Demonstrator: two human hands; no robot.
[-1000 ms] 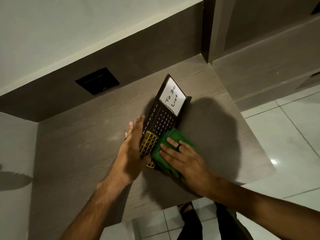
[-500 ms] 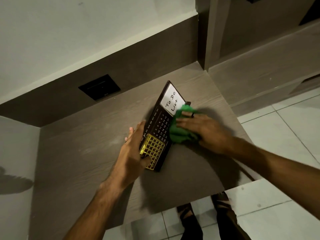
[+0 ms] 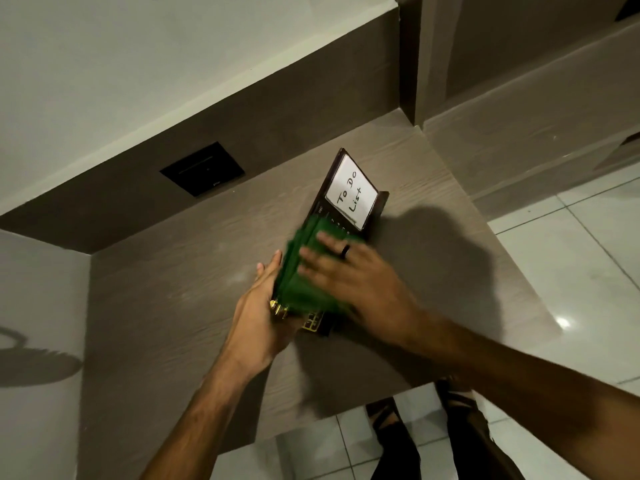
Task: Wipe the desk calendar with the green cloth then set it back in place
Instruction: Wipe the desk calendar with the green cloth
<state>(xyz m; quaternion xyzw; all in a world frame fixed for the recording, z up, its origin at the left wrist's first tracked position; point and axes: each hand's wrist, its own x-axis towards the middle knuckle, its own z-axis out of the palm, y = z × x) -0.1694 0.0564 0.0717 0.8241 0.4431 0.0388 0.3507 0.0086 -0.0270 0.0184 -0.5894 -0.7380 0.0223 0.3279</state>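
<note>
The dark brown desk calendar (image 3: 349, 199) lies tilted on the wooden desk (image 3: 173, 306), with a white "To Do List" card on its far end and a gold grid at its near end. My left hand (image 3: 259, 313) grips the calendar's near left edge. My right hand (image 3: 349, 275), wearing a dark ring, presses the green cloth (image 3: 304, 271) flat onto the calendar's middle and near part, hiding most of the date grid. The cloth looks blurred.
A black wall socket plate (image 3: 202, 169) sits on the brown back panel. The desk's front edge (image 3: 311, 424) runs above white floor tiles (image 3: 588, 254), where my feet (image 3: 391, 431) show. A brown cabinet column (image 3: 415, 64) stands at the desk's back right corner.
My right hand has swept the green cloth from the calendar's right edge near the card down and left over the date grid. The left hand keeps its grip.
</note>
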